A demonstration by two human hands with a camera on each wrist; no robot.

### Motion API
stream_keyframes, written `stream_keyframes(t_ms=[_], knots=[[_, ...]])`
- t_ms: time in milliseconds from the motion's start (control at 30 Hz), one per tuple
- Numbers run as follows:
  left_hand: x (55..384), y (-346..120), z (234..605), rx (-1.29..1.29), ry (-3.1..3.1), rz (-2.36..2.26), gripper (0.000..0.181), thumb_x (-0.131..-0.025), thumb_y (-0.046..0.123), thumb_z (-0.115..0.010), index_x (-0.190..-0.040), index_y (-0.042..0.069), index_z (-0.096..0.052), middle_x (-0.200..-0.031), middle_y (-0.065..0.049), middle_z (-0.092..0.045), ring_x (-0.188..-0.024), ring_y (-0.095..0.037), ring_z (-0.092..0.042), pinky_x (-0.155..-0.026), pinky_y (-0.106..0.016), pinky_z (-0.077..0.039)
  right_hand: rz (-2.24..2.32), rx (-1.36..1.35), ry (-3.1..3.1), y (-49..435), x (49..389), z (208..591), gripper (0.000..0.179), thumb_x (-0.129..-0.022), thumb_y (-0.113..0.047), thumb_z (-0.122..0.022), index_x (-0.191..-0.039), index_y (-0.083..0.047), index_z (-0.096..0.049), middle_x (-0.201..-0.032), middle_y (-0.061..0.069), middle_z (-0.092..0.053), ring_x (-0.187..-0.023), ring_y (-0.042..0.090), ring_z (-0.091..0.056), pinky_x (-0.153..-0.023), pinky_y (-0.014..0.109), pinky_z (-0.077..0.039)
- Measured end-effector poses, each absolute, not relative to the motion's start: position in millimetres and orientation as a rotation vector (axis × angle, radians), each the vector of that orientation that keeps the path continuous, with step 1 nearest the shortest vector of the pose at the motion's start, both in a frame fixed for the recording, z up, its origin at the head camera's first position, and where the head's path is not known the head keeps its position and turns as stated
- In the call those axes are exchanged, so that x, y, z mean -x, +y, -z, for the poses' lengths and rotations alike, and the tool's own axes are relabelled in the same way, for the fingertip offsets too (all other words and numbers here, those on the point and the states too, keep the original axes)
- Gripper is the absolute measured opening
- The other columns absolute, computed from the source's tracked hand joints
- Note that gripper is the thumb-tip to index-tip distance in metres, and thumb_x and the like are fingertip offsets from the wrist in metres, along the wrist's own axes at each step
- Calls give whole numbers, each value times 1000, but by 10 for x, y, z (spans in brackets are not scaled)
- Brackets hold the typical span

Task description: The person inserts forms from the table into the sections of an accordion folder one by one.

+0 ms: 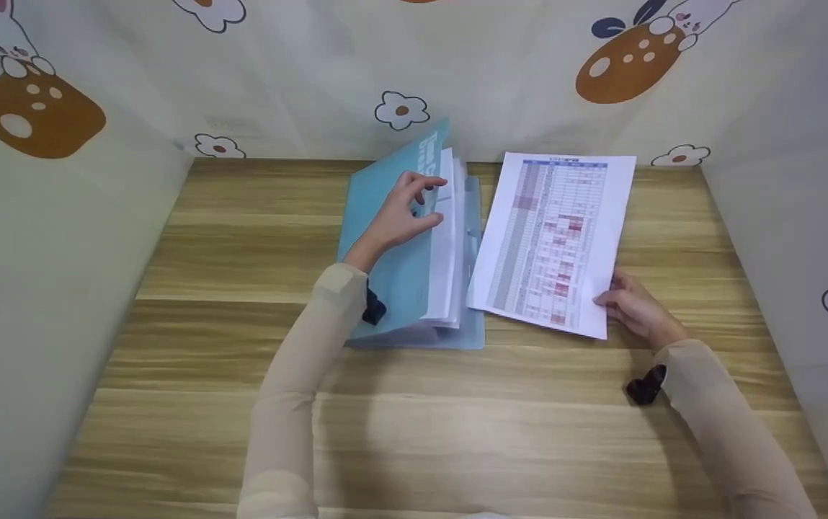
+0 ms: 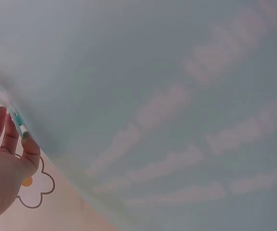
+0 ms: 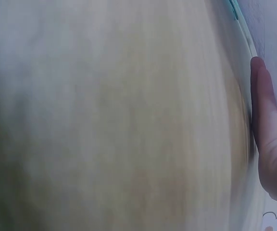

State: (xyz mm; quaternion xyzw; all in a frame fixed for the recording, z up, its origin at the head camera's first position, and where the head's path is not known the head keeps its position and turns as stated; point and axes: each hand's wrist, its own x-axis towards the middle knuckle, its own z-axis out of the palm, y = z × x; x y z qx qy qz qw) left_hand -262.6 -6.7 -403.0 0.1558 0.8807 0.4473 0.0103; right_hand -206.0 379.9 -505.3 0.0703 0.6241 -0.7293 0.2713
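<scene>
A light blue folder (image 1: 392, 267) with white printed lettering lies partly open on the table, white sheets (image 1: 446, 245) fanned inside. My left hand (image 1: 406, 213) holds the raised front cover at its right edge, thumb and fingers bent there. In the left wrist view the cover (image 2: 138, 72) fills most of the picture, and the hand (image 2: 8, 149) is at its edge. Right of the folder, my right hand (image 1: 633, 306) pinches the lower right edge of a printed sheet of paper (image 1: 500, 267) with a table of red-shaded cells. The right wrist view shows fingers (image 3: 266, 101) along the paper (image 3: 268, 38).
The wood-grain table (image 1: 500, 418) has patterned cloth walls (image 1: 298, 86) at its back and sides. The sheet's left edge lies close beside the folder's back cover (image 1: 475, 331). Black wrist cameras sit under both sleeves (image 1: 291, 404).
</scene>
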Motion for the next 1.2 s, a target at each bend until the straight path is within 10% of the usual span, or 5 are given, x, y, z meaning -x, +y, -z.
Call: stream_keyframes(t_ms=[1200], knots=[[2637,-67,4067,-494,2750,-1411,49,-74,22,-65,-121,20,-51,-108,1,-39,-91,-12,-39,-72,-23,-41,1957,-111,1529,3398,2216,5050,40,-80,15,-42,-116,2,-30,-103,8,-49,-87,19,-55,-76,32,-46]])
